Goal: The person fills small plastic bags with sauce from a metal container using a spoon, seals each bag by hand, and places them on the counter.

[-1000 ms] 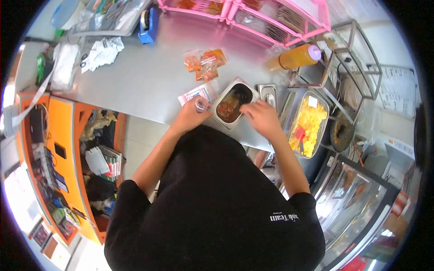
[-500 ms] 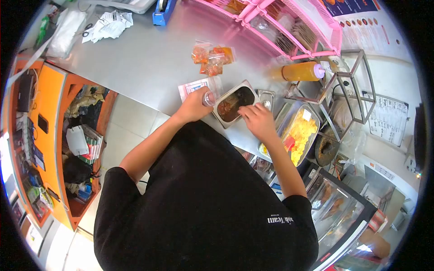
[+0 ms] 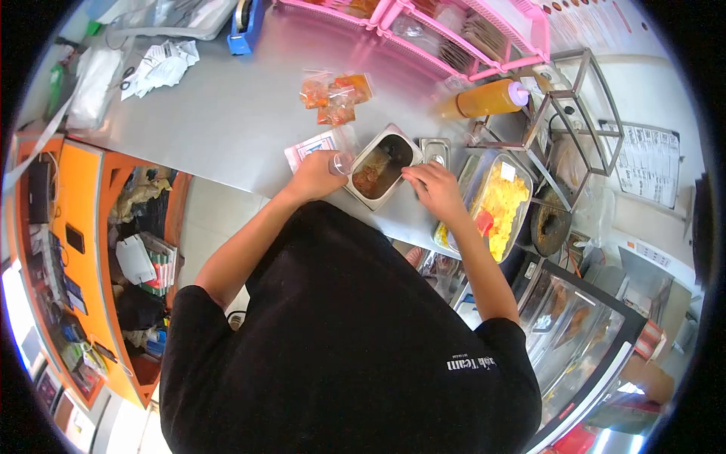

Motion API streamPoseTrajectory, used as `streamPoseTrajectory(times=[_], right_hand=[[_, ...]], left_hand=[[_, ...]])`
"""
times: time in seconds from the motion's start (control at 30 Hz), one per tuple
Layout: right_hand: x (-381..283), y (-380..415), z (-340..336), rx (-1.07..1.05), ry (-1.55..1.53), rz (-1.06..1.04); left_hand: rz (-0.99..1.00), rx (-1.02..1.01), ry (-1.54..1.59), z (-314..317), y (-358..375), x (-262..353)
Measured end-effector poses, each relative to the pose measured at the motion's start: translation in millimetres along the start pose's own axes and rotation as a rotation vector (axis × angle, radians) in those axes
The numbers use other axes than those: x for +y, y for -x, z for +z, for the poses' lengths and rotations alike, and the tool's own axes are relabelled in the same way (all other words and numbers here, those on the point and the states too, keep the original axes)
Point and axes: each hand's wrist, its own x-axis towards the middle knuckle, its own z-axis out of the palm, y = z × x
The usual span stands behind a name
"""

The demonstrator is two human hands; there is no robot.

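Food stall or small takeaway counter. Steel counter (image 3: 227,121) held metal sauce pan (image 3: 378,168), tray of yellow food (image 3: 495,208), orange squeeze bottle (image 3: 484,98), sauce packets (image 3: 333,97). Pink rack (image 3: 454,38) stood far. Glass display case (image 3: 575,325) sat near right; menu sheet (image 3: 646,163) hung right.

The big bare part of the metal counter (image 3: 227,113) is open for a hand to pass, but the sauce pan (image 3: 380,166), small tin (image 3: 433,150), orange bottle (image 3: 484,98) (lying down) and pink rack (image 3: 454,38) crowd the right.
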Motion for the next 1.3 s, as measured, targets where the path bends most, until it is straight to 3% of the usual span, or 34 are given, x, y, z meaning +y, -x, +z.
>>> streamPoseTrajectory(times=[0.13,0.23,0.33,0.47,0.5,0.63,0.83,0.9,0.93,1.1,1.2,1.3], right_hand=[[-12.0,29.7,6.1,-0.113,-0.068,-0.158],[-29.3,38.0,1.3,-0.116,-0.166,-0.129],[-23.5,34.8,6.3,0.057,-0.051,-0.044],[-32.2,43.3,28.6,-0.054,-0.192,-0.164],[-45.4,46.6,27.8,-0.092,-0.167,-0.106],[-29.0,49.9,24.1,0.032,-0.128,-0.163],[-16.8,54.8,16.4,0.017,-0.055,-0.137],[-5.6,55.2,10.1,0.088,-0.004,-0.12],[-5.2,59.4,13.1,0.076,-0.034,-0.088],[-31.2,80.9,46.0,0.094,-0.175,0.106],[-55.6,83.3,64.2,0.215,-0.284,0.245],[-86.0,78.7,81.2,0.301,-0.515,0.568]], left_hand=[[0.016,-0.004,0.012,1.9,-2.4,11.0],[0.099,-0.006,0.03,5.8,-3.2,14.4],[0.073,-0.092,-0.005,2.8,-4.1,26.4],[0.136,-0.113,-0.055,2.4,-11.7,31.7],[0.151,-0.12,-0.061,0.4,-12.5,31.5],[0.169,-0.162,-0.046,-2.7,-12.9,34.9],[-0.076,-0.274,0.105,-2.5,-11.7,50.2],[0.081,-0.241,-0.03,-3.4,-15.1,44.5],[0.162,-0.223,-0.095,-3.5,-18.0,39.7],[-0.017,-0.231,0.183,-6.0,-25.3,20.4],[-0.071,-0.256,0.293,-2.4,-21.3,24.8],[-0.094,-0.226,0.328,5.0,-13.4,25.7]])
